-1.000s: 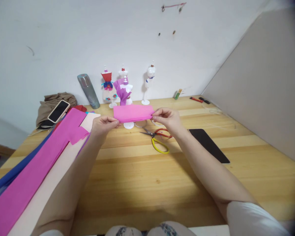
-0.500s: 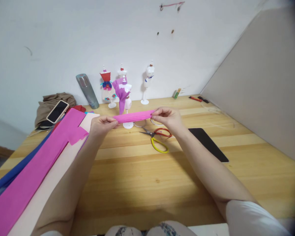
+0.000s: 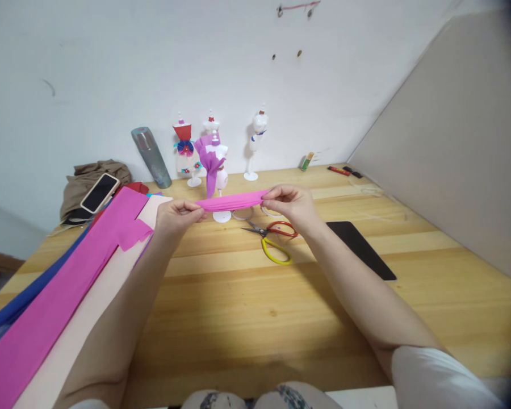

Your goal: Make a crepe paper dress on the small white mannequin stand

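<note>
L hand (image 3: 180,217) + R hand (image 3: 290,207) pinching opposite ends of folded bright-pink strip (image 3: 232,201); red-and-yellow-handled scissors (image 3: 264,233) on table below grip. No legible labels.

Wooden table (image 3: 238,307), supporting small white mannequins on round bases (image 3: 250,176) near the wall. Scissors (image 3: 262,232) with one red and one yellow handle lie near a flat black object (image 3: 361,250). At the left: a phone (image 3: 100,193) on brown cloth (image 3: 83,182) and long pink sheets (image 3: 63,284).
</note>
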### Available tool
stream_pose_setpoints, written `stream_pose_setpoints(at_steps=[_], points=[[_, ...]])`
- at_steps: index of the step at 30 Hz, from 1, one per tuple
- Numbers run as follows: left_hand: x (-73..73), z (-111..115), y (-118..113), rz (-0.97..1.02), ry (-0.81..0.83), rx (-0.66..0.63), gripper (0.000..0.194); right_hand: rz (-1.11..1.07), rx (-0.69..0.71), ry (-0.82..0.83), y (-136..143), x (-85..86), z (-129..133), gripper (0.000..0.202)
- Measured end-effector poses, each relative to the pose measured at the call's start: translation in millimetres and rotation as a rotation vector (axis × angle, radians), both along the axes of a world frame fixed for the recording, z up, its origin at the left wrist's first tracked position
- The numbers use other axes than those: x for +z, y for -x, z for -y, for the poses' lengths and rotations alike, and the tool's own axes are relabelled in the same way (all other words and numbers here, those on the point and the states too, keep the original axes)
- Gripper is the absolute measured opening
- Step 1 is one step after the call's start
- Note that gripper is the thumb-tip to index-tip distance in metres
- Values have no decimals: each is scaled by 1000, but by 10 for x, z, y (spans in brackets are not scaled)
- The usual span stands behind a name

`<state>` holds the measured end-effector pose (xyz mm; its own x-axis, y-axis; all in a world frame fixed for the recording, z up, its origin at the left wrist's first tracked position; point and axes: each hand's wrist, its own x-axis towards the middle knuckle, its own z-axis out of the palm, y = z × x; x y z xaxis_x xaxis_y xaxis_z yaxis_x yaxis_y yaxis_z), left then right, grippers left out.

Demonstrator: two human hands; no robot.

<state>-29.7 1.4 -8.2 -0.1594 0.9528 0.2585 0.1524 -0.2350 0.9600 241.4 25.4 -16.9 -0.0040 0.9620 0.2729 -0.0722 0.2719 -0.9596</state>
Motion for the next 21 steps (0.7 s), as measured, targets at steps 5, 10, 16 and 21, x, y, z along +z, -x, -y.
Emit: stream_pose_setpoints(at_steps=[5,10,16,21], points=[[81,39,-33,41,38,-37,17,-18,-12,32,6,-1,-3,26],[124,57,-30,55,77,-75,21,-47,-23,43,17,-25,-25,24],[107,51,3,77,88,-101,20,-76,18,64,35,-15,-11,22],[114,55,-9,67,71,-104,17,-69,29,83,33,-6,-6,25]])
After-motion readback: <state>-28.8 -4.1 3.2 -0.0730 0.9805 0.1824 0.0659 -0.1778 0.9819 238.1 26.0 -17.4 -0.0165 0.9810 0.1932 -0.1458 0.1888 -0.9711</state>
